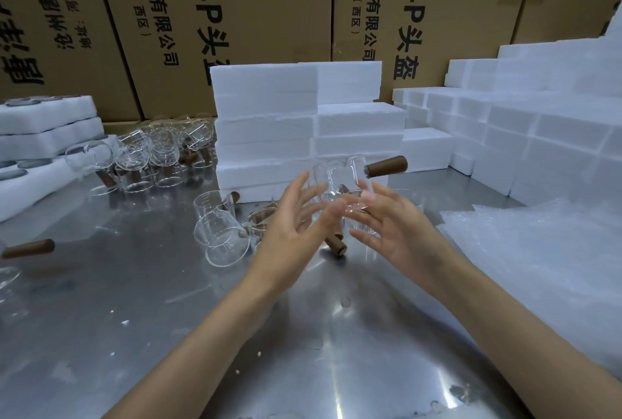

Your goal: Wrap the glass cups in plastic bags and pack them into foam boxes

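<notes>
- Your left hand (296, 233) and right hand (393, 230) met at mid-frame above the shiny steel counter (168, 334), both with fingers spread wide and mostly straight; neither curled firmly round anything.
- Between them sat a clear glass cup with a brown wooden side handle (340, 179), the handle pointing to the right. Your fingertips looked to be touching it, though blur hid whether a thin plastic bag was already round it; I could not tell.
- Just left of your left hand, a few more bare clear glass cups (222, 233) lay on the counter, some tipped on their sides.
- In the left middle of the frame, a larger cluster of unwrapped glass cups (151, 156) waited, so most wrapping seemed left to do.
- At the upper left, white foam trays with round pockets (47, 125) lay stacked, a few pockets showing dark filled circles; those seemed to be packed already.
- Behind your hands, a stack of closed white foam boxes (289, 122) stood, with many more stepped up toward the right edge.
- At the lower right, a heap of clear plastic bags (538, 250) rested on the counter, near your right hand.
- By my judgement, the job was at an early to middle point: some trays filled, plenty of cups loose.
</notes>
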